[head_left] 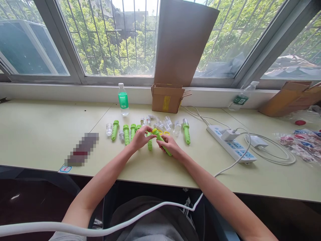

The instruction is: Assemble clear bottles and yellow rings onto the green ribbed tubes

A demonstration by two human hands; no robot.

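Observation:
My right hand point(171, 146) is wrapped round a green ribbed plastic handle point(158, 136), shaped like a torch body, held tilted with its wider head up and to the left. Close beside that head is my left hand point(142, 137), thumb and forefinger pinched together; what is between the fingertips is too small to make out. Similar green handles lie on the table, one point(115, 130) at the left and several partly behind my left hand. Another green handle point(186, 131) at the right carries a clear cap. Clear plastic cups point(177, 128) and a yellow ring point(166, 133) lie behind my hands.
A water bottle point(123, 100) and a cardboard box point(166, 98) stand at the back. To the right are a white power strip point(232, 144) with cables, a second bottle point(242, 98) and bagged items point(301, 142). A blurred dark object point(82, 150) lies left. A white cable crosses my lap.

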